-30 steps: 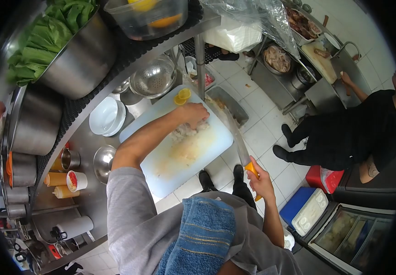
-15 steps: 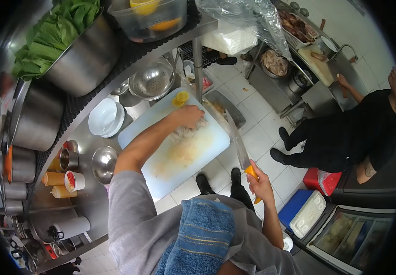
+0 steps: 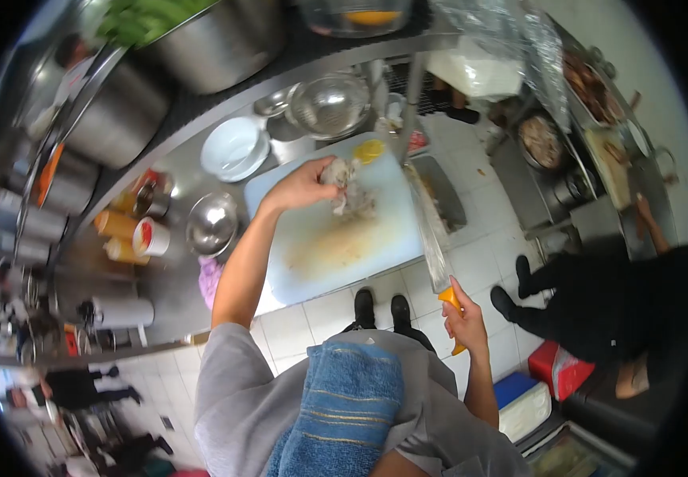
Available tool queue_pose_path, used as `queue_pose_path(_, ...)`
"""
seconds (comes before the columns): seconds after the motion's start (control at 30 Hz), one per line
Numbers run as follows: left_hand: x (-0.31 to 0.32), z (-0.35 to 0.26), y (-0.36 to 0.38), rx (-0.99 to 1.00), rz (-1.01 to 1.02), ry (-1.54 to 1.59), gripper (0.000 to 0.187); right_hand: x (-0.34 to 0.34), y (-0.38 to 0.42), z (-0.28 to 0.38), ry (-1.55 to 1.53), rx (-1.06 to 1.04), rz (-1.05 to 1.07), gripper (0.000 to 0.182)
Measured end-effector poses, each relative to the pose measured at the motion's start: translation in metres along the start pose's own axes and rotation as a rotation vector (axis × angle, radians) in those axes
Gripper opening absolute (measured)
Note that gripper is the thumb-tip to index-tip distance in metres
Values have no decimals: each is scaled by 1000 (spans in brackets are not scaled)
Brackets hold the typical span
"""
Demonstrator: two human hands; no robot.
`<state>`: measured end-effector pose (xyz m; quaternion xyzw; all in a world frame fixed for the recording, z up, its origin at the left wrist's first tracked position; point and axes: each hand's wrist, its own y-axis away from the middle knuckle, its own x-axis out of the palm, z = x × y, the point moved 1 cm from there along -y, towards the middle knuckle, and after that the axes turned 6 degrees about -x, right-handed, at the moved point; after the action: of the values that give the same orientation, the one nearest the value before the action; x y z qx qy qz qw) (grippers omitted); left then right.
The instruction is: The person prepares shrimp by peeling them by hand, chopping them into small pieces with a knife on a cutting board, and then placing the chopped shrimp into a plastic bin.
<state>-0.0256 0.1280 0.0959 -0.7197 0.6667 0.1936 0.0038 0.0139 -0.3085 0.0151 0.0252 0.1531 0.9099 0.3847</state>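
Observation:
My left hand point(image 3: 303, 186) is closed around a clump of greyish-white chopped pieces point(image 3: 344, 172), over the far part of a white cutting board point(image 3: 392, 226). More of the same pale pieces lie just under it, and a brownish wet stain spreads across the board nearby. Beyond the fingers, cut lemon point(image 3: 369, 151) sits by the board's far edge. My right hand point(image 3: 466, 321) grips the yellow handle of a large knife point(image 3: 433, 246). Its long blade points away from me, alongside the board's right edge.
Left of the board are white bowls point(image 3: 234, 149), a steel bowl point(image 3: 212, 226), a purple cloth point(image 3: 209, 280) and sauce bottles point(image 3: 115, 225). A colander point(image 3: 330, 106) stands behind, below a shelf of pots. A grey bin point(image 3: 439, 191) is at the right. Another person point(image 3: 598, 278) works farther right.
My left hand has gone from pressing on the pale pieces to holding a clump of them, with its wrist turned. The knife stays in my right hand. The view has swung left.

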Motion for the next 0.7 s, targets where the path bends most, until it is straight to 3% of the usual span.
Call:
queue_pose_path(0.13, 21, 61, 59, -125, -163, -362, 52, -1, -23, 26, 80, -7, 266, 60)
queue_pose_path(0.3, 91, 100, 96, -357, -444, -738, 58, 20, -52, 27, 381, -421, 460, 58)
queue_pose_path(0.33, 97, 105, 102, -237, -568, -773, 55, 26, -55, 28, 442, -534, 469, 58)
queue_pose_path(0.4, 109, 110, 113, 19, -783, -839, 51, 35, -56, 25, 555, -547, 513, 61)
queue_pose_path(0.5, 123, 111, 104, 53, -864, -697, 39, 47, -57, 15, 753, -561, 525, 61)
queue_pose_path(0.63, 129, 120, 100, 49, -932, -829, 28, 59, -53, 20, 798, -546, 502, 63)
queue_pose_path(0.7, 118, 107, 96, 171, -937, -823, 22, 65, -47, 25, 785, -530, 480, 62)
